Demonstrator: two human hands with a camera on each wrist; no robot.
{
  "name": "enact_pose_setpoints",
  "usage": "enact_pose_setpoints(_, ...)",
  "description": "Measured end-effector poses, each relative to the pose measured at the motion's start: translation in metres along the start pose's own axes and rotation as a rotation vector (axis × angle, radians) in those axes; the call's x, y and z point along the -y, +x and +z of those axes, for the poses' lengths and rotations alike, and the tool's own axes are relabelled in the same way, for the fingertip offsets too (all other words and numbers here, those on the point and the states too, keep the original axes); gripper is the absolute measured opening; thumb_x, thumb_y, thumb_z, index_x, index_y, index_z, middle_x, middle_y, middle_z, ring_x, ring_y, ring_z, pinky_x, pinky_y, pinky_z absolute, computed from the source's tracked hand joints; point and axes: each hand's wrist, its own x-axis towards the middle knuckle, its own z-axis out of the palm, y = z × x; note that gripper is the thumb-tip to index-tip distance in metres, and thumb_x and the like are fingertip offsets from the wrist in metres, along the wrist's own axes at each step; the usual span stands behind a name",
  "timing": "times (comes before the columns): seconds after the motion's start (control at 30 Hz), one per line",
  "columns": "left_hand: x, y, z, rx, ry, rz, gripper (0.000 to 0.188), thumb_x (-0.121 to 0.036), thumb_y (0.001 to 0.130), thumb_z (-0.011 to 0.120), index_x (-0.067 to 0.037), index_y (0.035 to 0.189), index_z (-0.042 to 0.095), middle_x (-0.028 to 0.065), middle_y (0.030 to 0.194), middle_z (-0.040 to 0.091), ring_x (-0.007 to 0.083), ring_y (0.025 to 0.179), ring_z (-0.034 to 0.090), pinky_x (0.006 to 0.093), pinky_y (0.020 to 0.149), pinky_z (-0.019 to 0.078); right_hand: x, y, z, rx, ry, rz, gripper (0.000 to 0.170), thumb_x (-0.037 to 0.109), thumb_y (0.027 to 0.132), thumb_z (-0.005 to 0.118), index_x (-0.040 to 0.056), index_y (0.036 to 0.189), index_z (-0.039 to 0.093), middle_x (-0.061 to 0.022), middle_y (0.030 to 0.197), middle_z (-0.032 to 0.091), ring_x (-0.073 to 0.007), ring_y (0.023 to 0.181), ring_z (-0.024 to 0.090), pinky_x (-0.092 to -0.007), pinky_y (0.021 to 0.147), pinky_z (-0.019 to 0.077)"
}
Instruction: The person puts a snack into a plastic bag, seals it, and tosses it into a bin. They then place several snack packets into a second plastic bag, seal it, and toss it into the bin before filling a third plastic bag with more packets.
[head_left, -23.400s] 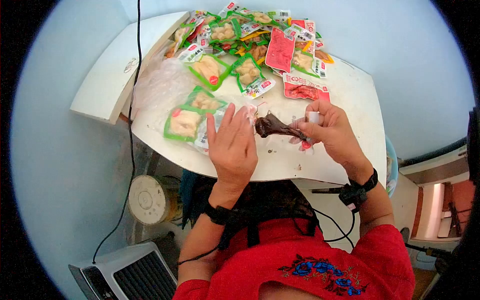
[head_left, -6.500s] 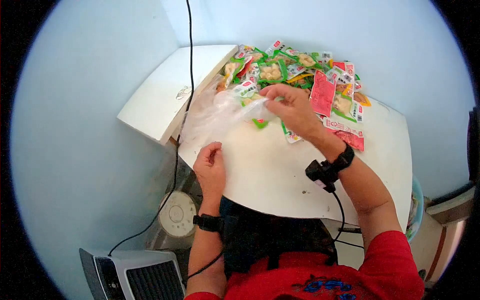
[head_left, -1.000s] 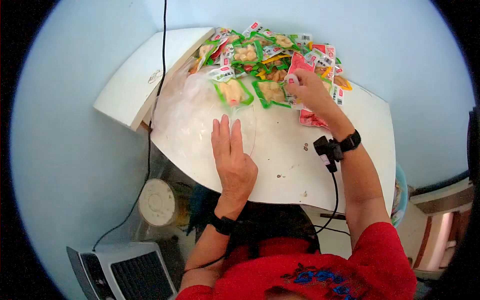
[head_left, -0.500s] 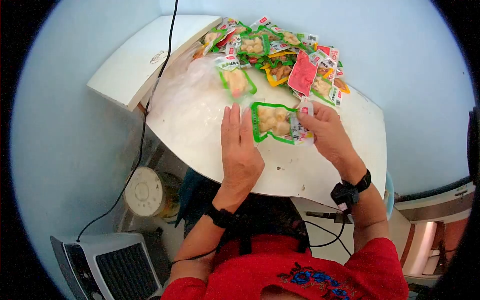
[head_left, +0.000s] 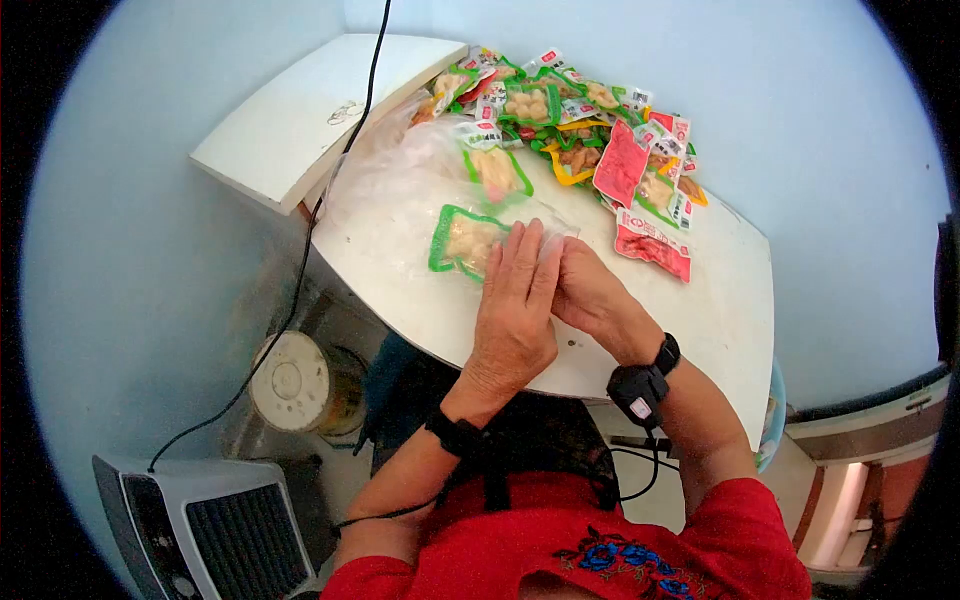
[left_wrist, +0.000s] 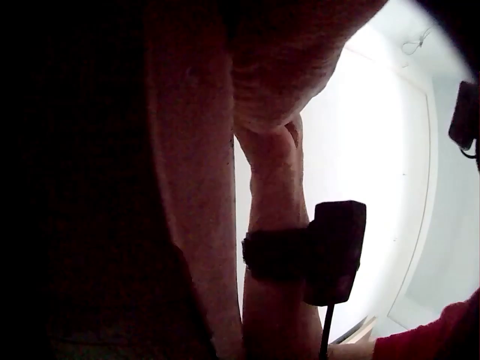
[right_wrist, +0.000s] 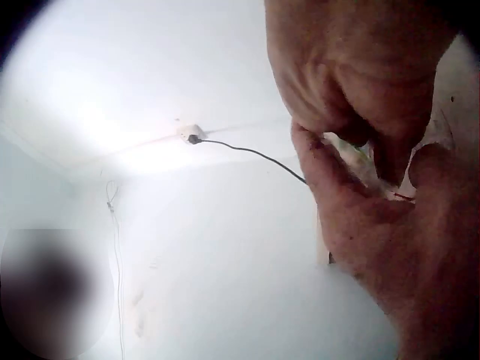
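Head, left hand: and here's the left hand [head_left: 515, 315], fingers straight, resting over clear plastic and up against the other hand.
Head, right hand: the right hand [head_left: 598, 295] curls in at the plastic, fingertips tucked out of sight.
Head, packet: the green-edged packet [head_left: 468, 242] sits just left of the fingers, seen through the clear plastic bag [head_left: 385, 185].
Head, surface: on the white surface [head_left: 715, 270], a heap of packets [head_left: 540, 110] on the far side, a red packet [head_left: 650, 248] at its near right.
Left wrist, view: very dark, a black wrist camera [left_wrist: 337, 251] showing; fingertips can't be made out.
Right wrist, view: both hands meet, the right gripping clear plastic between thumb and fingers.
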Motion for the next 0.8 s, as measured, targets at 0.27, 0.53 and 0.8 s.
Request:
enact_pose_setpoints(0.27, 0.001, 0.000, 0.002, 0.012, -0.004, 0.010, 0.067, 0.004, 0.072, 0.050, 0.003, 0.138, 0.041, 0.0246, 0.146, 0.038, 0.0417, 0.137, 0.034, 0.0527, 0.115, 0.0220, -0.008, 0.009, 0.001, 0.071, 0.149, 0.132, 0.015, 0.022, 0.098, 0.056, 0.0083, 0.104, 0.055, -0.0038, 0.097, 0.059, -0.0157, 0.087, 0.060, -0.0296, 0.069, 0.0555)
enact_pose_setpoints(0.53, 0.002, -0.001, 0.002, 0.024, 0.000, -0.006, 0.067, 0.002, 0.072, 0.049, 0.003, 0.139, 0.040, 0.0247, 0.146, 0.038, 0.0416, 0.138, 0.033, 0.0532, 0.115, 0.0202, -0.047, 0.054, -0.054, 0.135, -1.211, -0.636, 0.018, 0.014, 0.091, 0.063, 0.0051, 0.106, 0.057, -0.0056, 0.098, 0.059, -0.0185, 0.087, 0.057, -0.0308, 0.069, 0.0511)
enact_pose_setpoints(0.8, -0.002, 0.000, -0.001, 0.037, 0.023, 0.001, 0.073, 0.007, 0.067, 0.048, 0.002, 0.139, 0.039, 0.0259, 0.146, 0.038, 0.0423, 0.137, 0.034, 0.0557, 0.115, 0.0198, -0.036, 0.034, -0.019, 0.176, -0.516, -0.360, 0.019, 0.013, 0.089, 0.065, 0.0005, 0.102, 0.060, -0.0073, 0.096, 0.062, -0.0166, 0.085, 0.056, -0.0332, 0.068, 0.0498)
